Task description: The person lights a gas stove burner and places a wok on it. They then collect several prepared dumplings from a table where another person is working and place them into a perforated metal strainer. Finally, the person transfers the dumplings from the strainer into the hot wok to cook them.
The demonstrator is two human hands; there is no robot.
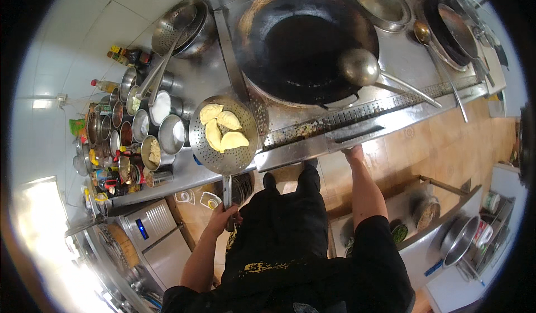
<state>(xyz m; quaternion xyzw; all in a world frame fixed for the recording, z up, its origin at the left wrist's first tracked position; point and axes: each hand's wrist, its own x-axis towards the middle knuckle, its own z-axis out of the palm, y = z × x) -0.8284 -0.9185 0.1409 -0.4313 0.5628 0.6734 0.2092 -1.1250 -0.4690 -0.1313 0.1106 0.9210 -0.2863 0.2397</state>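
Observation:
My left hand (224, 220) is closed round the handle of a perforated metal skimmer (234, 165). Several pale yellow dumplings (228, 120) lie on the skimmer, which is at the left of the wok, over the counter's front edge. My right hand (354, 153) is at the front edge of the steel stove, its fingers mostly hidden beneath the edge, so its grip cannot be made out. Beyond the edge sits a large dark wok (301, 49). A metal ladle (361, 67) rests over the wok's right rim, its handle pointing right.
Seasoning bowls (171, 135) and bottles crowd the left counter, with a metal strainer (167, 36) behind. A lidless metal pot (381, 5) stands behind the wok at right. Another ladle (422, 32) lies right of it. A shelf with a steel bowl (460, 239) is at lower right.

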